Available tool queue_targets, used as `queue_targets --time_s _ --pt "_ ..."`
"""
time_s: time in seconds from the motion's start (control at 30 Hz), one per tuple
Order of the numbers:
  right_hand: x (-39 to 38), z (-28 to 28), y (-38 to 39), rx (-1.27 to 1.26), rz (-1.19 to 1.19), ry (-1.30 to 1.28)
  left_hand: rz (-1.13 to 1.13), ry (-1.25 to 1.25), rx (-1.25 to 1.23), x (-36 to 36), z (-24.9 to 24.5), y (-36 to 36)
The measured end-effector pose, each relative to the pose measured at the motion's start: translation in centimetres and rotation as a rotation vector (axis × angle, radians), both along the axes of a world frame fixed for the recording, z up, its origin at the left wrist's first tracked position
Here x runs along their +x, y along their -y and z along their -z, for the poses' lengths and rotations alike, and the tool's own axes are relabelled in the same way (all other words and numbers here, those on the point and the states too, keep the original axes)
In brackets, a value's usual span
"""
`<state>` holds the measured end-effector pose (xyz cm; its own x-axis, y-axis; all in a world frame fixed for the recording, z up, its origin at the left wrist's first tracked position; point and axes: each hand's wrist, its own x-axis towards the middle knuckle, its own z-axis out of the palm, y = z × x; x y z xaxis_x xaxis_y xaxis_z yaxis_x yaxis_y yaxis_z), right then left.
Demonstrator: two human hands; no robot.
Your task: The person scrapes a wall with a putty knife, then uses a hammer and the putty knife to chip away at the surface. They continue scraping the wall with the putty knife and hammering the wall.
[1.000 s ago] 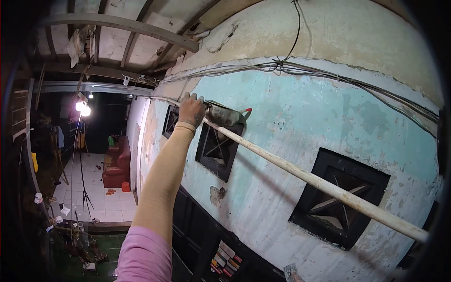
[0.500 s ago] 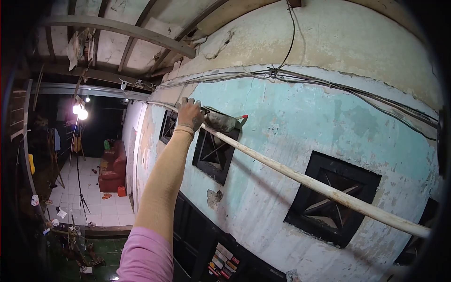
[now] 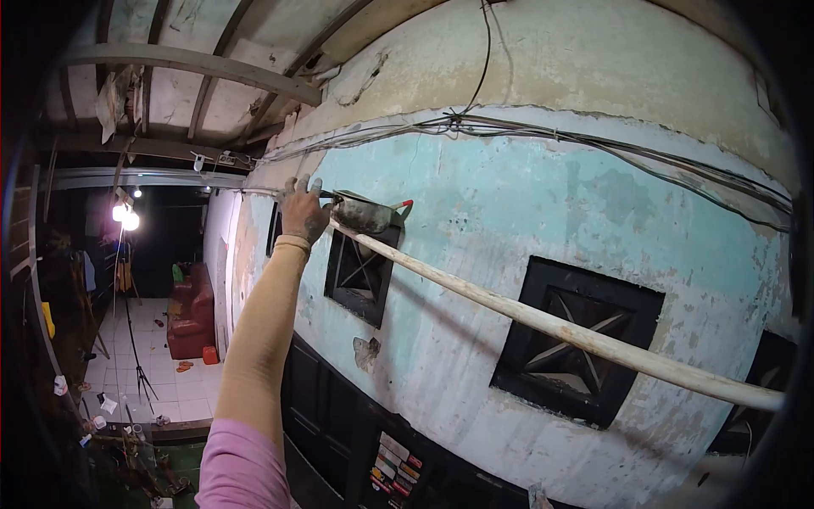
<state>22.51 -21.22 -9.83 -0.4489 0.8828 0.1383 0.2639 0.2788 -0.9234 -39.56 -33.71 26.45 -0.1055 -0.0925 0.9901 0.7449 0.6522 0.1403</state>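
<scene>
My left hand (image 3: 303, 214), dusty and in a tan sleeve, is stretched up toward the wall. Its fingers are closed around the dark handle of a dirty metal scoop (image 3: 363, 214), which looks like a small saucepan. The scoop's contents are hidden from this angle. From its far side sticks out a thin red-tipped piece (image 3: 406, 204), of a kind I cannot make out. Just beneath the scoop, a long pale pole (image 3: 526, 305) runs diagonally down to the right. My right hand is outside the picture.
Peeling turquoise wall (image 3: 475, 220) fills the right side, with black-framed vents (image 3: 585, 339) set into it. Cables (image 3: 509, 129) run along its top. Wooden beams (image 3: 195, 64) cross overhead. Far below left are a lamp tripod (image 3: 140, 356), a red sofa (image 3: 193, 318) and a tiled floor.
The view has turned slightly right, so everything sits further left in the picture. My left hand still has the scoop by its handle, at about the same spot along the wall.
</scene>
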Motion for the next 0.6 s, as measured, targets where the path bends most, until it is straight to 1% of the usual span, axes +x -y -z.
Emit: queue_targets --time_s 0.03,0.07,0.1,0.13,0.17,0.2,0.23,0.27,0.3,0.33,0.37,0.4,0.43,0.47,0.5,0.53,0.57,0.6 --pt "0.5 0.0 -0.1 0.021 -0.021 -0.014 0.013 0.011 0.013 0.9 0.1 0.1" --pt "1.1 0.0 -0.3 0.042 -0.040 -0.030 -0.029 0.022 0.013 1.8 0.4 0.4" --pt "2.1 0.1 -0.3 0.063 -0.047 -0.047 -0.033 -0.055 0.056 0.7 1.1 0.1" --pt "3.1 0.5 -0.9 0.156 -0.074 -0.056 -0.051 -0.111 0.104 0.8 1.6 0.1" --pt "4.0 1.6 -2.4 0.245 -0.063 -0.070 -0.193 -0.131 0.044 0.9 2.9 0.3" --pt "5.5 2.8 -3.8 0.332 -0.016 -0.080 -0.041 -0.324 0.128 -1.3 4.6 -0.7" --pt "6.6 4.4 -5.9 0.225 0.060 -0.271 0.114 -0.305 0.147 -0.3 6.5 -1.8" --pt "8.7 3.3 -6.1 0.261 0.125 -0.256 0.267 -0.289 0.172 0.9 8.4 -2.9" --pt "11.2 0.4 -5.4 0.422 0.186 -0.079 0.394 -0.252 0.218 2.5 10.9 -4.7" --pt "13.5 -2.0 -5.0 0.585 0.255 0.084 0.466 -0.099 0.178 5.9 13.1 -5.7" --pt "15.7 -4.4 -5.0 0.689 0.318 0.171 0.449 0.044 0.128 7.6 16.1 -8.0" --pt "17.9 -6.2 -5.3 0.635 0.465 0.348 0.582 0.004 0.020 9.0 19.5 -10.4" --pt "19.6 -8.8 -5.2 0.589 0.524 0.256 0.545 -0.151 -0.020 8.3 24.2 -14.5" --pt "22.6 -8.6 -8.2 0.968 0.570 0.240 0.633 -0.119 -0.175 12.9 26.2 -15.6" --pt "24.2 -11.6 -8.1 0.809 0.660 0.265 0.762 0.031 -0.348 19.0 26.3 -15.2" --pt "25.1 -15.0 -7.9 0.782 0.731 0.243 0.932 -0.042 -0.394 23.4 26.4 -16.2" --pt "27.3 -17.0 -9.5 1.051 0.752 0.368 1.020 -0.077 -0.454 27.7 26.0 -16.7" --pt "28.7 -19.2 -11.0 1.056 0.814 0.375 1.107 -0.156 -0.511 31.6 24.7 -17.0"
